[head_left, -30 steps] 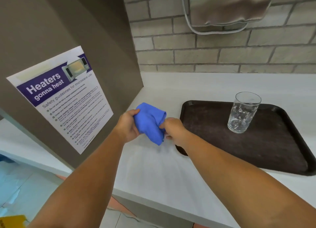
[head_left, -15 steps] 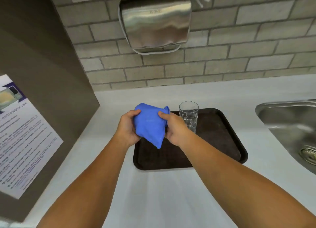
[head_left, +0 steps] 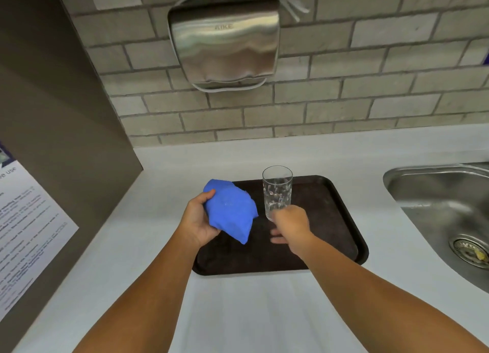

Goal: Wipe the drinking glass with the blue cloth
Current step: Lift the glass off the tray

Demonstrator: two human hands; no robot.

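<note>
A clear drinking glass stands upright near the back of a dark brown tray on the white counter. My left hand holds a bunched blue cloth over the tray's left edge, just left of the glass. My right hand is blurred and sits right in front of the glass's base, hiding its bottom. Its thumb is spread away from the fingers, and it does not look closed around the glass.
A steel sink with a drain lies at the right. A metal hand dryer hangs on the brick wall above the tray. A brown side panel with a microwave safety poster closes off the left.
My right hand has let go of the cloth and moved right to the base of the glass. The cloth stays in my left hand. The view has shifted closer to the tray.
</note>
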